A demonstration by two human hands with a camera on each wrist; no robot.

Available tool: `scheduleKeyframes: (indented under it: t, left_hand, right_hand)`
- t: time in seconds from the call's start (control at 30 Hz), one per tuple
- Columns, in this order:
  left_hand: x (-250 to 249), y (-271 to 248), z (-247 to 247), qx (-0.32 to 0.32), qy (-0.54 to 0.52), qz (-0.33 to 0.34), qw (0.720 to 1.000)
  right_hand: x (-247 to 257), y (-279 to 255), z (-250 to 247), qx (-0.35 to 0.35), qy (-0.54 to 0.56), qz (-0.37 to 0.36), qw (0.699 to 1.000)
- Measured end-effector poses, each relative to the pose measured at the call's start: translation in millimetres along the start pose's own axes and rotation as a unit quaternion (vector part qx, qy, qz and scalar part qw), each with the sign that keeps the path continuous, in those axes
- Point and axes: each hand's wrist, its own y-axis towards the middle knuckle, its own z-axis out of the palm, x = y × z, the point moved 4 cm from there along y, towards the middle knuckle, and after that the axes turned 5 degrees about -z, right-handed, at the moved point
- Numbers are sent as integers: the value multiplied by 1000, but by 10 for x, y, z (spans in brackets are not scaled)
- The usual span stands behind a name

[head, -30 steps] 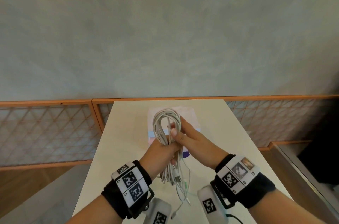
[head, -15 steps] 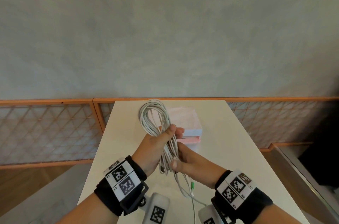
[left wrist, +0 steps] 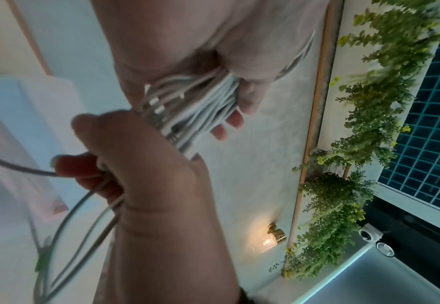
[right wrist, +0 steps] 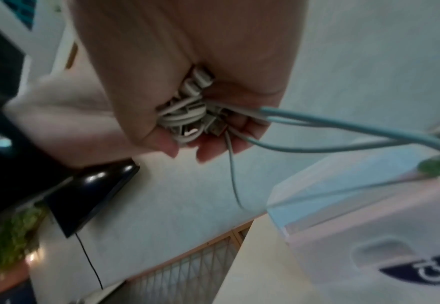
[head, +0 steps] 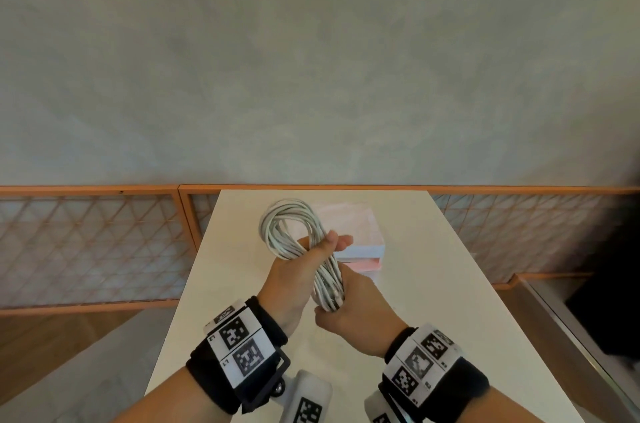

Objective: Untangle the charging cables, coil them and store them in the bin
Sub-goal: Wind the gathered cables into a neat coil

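Note:
A bundle of white charging cables is looped into a long coil above the table. My left hand grips the coil round its middle, with the top loop standing out above the fist. My right hand is curled round the coil's lower end, where the plugs are gathered in the palm. In the left wrist view the left hand's fingers wrap the cable strands. A few loose strands trail toward the translucent pink and blue bin, which stands just behind the hands.
The white table is narrow and runs away from me to an orange lattice railing at its far end. The floor drops off on both sides. A dark object sits at the right.
My right hand slid from the upper part of the coil down to its lower end and gathered the hanging tails. The left hand kept its grip and shifted the coil left and up.

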Motion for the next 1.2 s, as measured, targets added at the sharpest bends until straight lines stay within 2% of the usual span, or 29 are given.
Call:
scheduleKeyframes:
  t: [0.13,0.27,0.37,0.5,0.67,0.83,0.93,1.03,1.1,1.2]
  left_hand:
    - [-1,18,31,-19,-73,-11,997]
    - [-2,51,60,-24,-139,-24,990]
    - [-70,94,-11,-48,-147,-3,988]
    - [-244,226,-282,-59,-174,30,982]
    - [-226,351,-465,-132,-182,62,972]
    - [-212,424,-593,-209,-160,96,960]
    - [-139,464,-692,-250,-115,106,956]
    - [-92,461,-702,-283,25,125,951]
    - [-86,400,-590,-255,127,152,946]
    - [3,328,-357,-164,216,177,946]
  right_hand:
    - [9,22,11,-33,-93,-27,995]
    - [5,-9,11,-50,-129,-52,989]
    - [-76,-70,13,-22,-101,-61,993]
    - [-374,-203,-76,11,-131,-40,991]
    - [-477,-299,-108,58,-151,-11,987]
    - [-551,-404,-150,87,-250,-19,964]
    - [-460,-433,-211,85,-317,-47,943]
    - [-297,-411,-288,94,-368,-92,920]
    - [-110,-358,-325,105,-387,-142,905]
    - [249,-230,-385,95,-396,-202,891]
